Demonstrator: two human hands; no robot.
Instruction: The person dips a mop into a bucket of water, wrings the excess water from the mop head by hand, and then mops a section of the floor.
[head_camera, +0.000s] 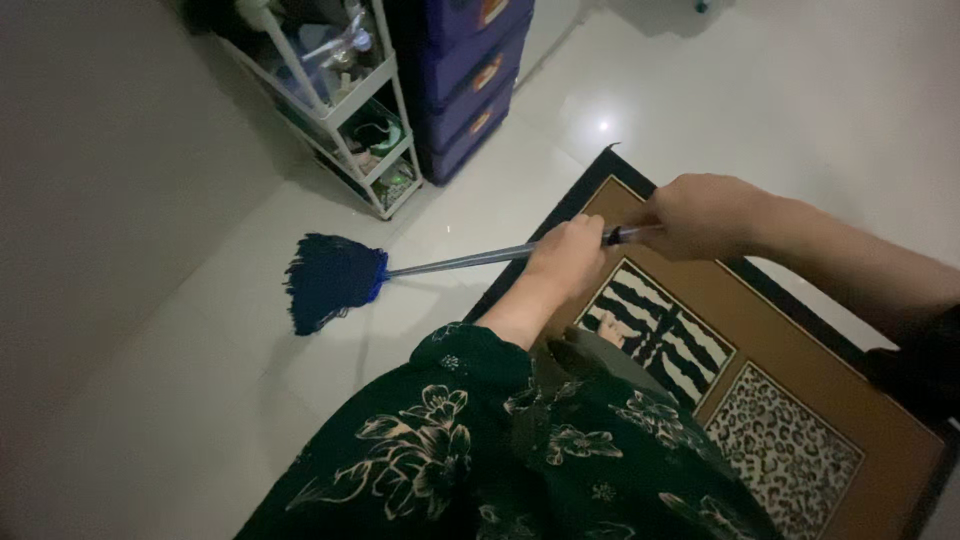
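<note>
A mop with a dark blue string head (330, 280) and a grey metal handle (455, 262) lies low over the pale tiled floor. My left hand (568, 256) grips the handle partway down. My right hand (700, 215) grips the handle's upper end, just to the right of the left hand. The mop head rests on the tiles to the left of a rug (800, 400). A dark green floral sleeve covers my left arm.
A white wire shelf rack (350, 110) with small items stands at the back, beside a dark blue drawer unit (465, 80). The brown rug with animal-print panels and a black border lies under me at the right. A plain wall runs along the left.
</note>
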